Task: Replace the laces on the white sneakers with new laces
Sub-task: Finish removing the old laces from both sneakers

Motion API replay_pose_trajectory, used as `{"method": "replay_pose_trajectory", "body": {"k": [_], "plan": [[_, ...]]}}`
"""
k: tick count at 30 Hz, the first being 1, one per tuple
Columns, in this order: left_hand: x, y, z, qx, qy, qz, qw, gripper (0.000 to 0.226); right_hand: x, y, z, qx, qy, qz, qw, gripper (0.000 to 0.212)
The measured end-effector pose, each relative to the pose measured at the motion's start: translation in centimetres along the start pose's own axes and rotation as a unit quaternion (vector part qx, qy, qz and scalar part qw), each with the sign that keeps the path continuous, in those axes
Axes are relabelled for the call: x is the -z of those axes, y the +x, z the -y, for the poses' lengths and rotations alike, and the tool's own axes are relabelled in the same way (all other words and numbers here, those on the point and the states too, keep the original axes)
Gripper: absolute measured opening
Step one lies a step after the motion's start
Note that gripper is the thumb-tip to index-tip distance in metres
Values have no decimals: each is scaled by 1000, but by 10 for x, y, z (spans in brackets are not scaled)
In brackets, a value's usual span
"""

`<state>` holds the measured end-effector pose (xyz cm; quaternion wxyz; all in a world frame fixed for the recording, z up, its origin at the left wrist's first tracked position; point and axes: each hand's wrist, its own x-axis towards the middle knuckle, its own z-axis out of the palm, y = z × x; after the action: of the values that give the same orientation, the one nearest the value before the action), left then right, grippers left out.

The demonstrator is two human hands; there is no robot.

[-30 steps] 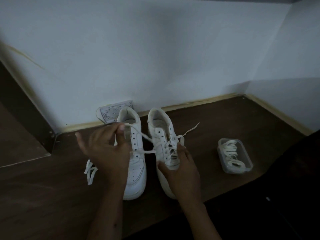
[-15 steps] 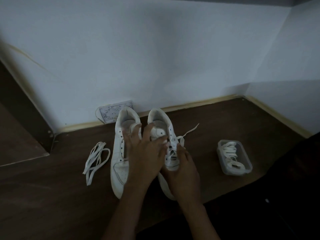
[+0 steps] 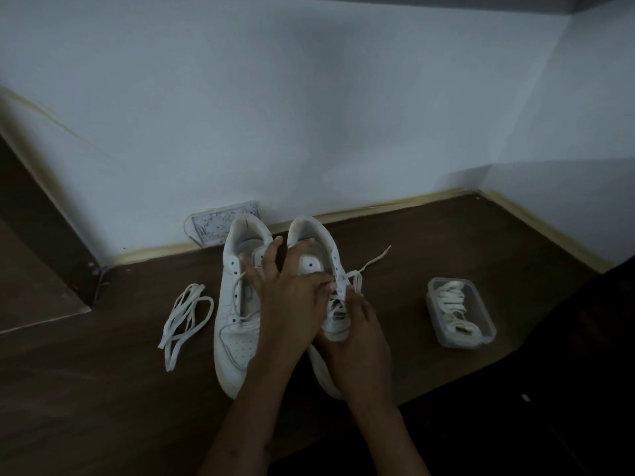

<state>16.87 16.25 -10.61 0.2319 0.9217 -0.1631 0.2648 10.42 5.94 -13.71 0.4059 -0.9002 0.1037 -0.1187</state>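
a patterned card (image 3: pixel 223 223) leans against the pale wall (image 3: pixel 309 115) on the dark wooden floor (image 3: pixel 86 389).

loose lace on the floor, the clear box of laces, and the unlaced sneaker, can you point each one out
loose lace (image 3: pixel 185 316), head view, on the middle of the tangled loops.
clear box of laces (image 3: pixel 481 333), head view, on its right rim.
unlaced sneaker (image 3: pixel 237 341), head view, on the perforated toe panel.

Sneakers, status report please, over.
Left hand spread across right sneaker, right hand gripping its laced front. Left sneaker unlaced; old lace aside. Nothing obstructing.
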Motion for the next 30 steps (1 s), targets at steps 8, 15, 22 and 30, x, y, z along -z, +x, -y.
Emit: {"method": "replay_pose_trajectory", "body": {"k": [8, 15, 22, 30], "plan": [[9, 2, 20, 1, -87, 0, 996, 3, 2, -1, 3, -5, 8, 0, 1000, 88], [32, 2, 28, 43, -35, 78, 995, 27, 4, 0, 3, -10, 6, 12, 1000, 90], [24, 3, 2, 3, 68, -19, 997, 26, 1, 1, 2, -2, 11, -1, 1000, 89], [27, 2, 16, 33, 78, -48, 995, 6, 3, 2, 2, -12, -7, 16, 1000, 91]]}}
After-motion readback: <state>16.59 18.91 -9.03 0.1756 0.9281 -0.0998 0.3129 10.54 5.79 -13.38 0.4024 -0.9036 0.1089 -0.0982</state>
